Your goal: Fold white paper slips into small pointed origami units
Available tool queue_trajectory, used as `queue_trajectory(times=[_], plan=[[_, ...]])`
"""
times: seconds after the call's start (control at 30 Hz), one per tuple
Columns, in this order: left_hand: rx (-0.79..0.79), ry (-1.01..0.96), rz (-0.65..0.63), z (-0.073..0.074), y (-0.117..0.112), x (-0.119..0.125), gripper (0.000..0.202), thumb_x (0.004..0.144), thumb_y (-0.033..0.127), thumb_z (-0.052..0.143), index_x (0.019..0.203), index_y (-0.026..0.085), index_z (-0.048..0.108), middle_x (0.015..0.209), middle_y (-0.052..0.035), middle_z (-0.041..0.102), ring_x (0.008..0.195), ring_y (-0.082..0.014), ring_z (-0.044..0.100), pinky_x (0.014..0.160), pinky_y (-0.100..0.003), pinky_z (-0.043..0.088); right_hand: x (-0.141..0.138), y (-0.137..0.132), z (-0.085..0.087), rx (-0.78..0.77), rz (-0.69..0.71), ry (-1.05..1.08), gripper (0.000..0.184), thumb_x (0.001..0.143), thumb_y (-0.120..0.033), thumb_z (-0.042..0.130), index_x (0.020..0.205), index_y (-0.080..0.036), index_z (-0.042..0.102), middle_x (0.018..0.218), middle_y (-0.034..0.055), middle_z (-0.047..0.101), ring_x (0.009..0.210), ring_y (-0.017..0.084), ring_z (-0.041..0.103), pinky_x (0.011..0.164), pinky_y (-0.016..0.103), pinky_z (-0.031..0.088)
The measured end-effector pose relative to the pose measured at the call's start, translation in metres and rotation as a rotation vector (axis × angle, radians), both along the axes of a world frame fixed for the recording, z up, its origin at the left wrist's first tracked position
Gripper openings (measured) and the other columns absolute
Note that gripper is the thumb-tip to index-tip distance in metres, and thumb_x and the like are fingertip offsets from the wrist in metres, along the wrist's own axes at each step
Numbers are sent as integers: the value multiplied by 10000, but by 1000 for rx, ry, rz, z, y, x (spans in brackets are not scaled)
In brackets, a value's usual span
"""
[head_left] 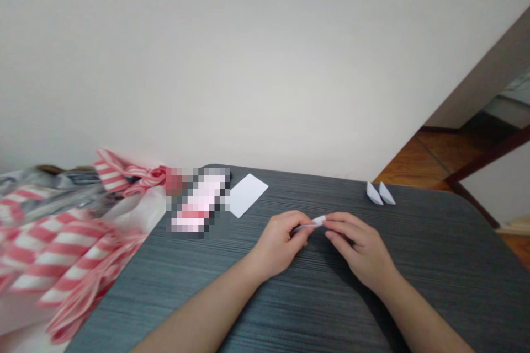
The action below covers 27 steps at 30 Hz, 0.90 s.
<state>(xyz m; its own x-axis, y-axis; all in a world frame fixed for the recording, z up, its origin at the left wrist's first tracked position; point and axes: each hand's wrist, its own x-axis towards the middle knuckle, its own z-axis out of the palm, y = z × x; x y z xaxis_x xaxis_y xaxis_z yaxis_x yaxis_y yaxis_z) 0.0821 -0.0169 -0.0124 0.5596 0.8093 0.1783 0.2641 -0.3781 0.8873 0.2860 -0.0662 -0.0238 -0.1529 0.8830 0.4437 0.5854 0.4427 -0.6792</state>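
Note:
A small folded piece of white paper [318, 222] is held just above the dark table [265, 320]. My left hand [284, 240] is closed on its left end, pinching it between thumb and fingers. At the other end, the fingertips of my right hand [356, 245] hold the paper's edge, the thumb a little lower. My fingers cover much of the paper, so its full shape is hidden. A flat white sheet of paper [249, 195] lies beyond my left hand. Two small folded paper boats [381, 193] stand side by side near the far right edge.
A pixelated, phone-like object [201, 201] lies at the table's left edge, beside the white sheet. Red-and-white striped cloth [66, 259] is heaped left of the table. A pale wall [265, 66] rises behind; tiled brown floor [414, 160] shows at right.

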Motion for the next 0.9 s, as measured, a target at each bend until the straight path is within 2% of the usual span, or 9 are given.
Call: queue_trajectory(times=[0.13, 0.3, 0.53, 0.9], plan=[[4, -10, -25, -2, 1, -1, 204, 947, 245, 528, 876, 156, 698, 818, -36, 668, 716, -127, 606, 679, -226, 474, 1, 1, -1, -49, 8, -6, 145, 925, -236, 594, 988, -224, 724, 1038, 80, 706, 865, 196, 681, 749, 299, 565], [14, -24, -63, -2, 0, -1, 199, 938, 200, 522, 894, 160, 712, 860, -48, 675, 771, -139, 629, 716, -236, 498, 0, 2, 0, -84, 6, -7, 99, 919, -226, 594, 930, -209, 691, 950, 69, 681, 701, 159, 627, 614, 262, 510], [37, -11, -88, -1, 0, -2, 205, 925, 161, 521, 929, 176, 725, 882, -46, 685, 824, -151, 643, 757, -252, 517, -3, 2, 7, -78, 17, 1, 154, 951, -211, 545, 837, -216, 648, 878, 58, 664, 811, 190, 639, 724, 289, 513], [108, -21, -96, 1, -1, -2, 214, 922, 154, 530, 954, 187, 739, 982, -61, 714, 908, -165, 662, 808, -271, 532, -4, 2, 8, -58, 19, 7, 156, 958, -197, 527, 860, -217, 648, 902, 67, 667, 852, 202, 652, 761, 307, 528]])
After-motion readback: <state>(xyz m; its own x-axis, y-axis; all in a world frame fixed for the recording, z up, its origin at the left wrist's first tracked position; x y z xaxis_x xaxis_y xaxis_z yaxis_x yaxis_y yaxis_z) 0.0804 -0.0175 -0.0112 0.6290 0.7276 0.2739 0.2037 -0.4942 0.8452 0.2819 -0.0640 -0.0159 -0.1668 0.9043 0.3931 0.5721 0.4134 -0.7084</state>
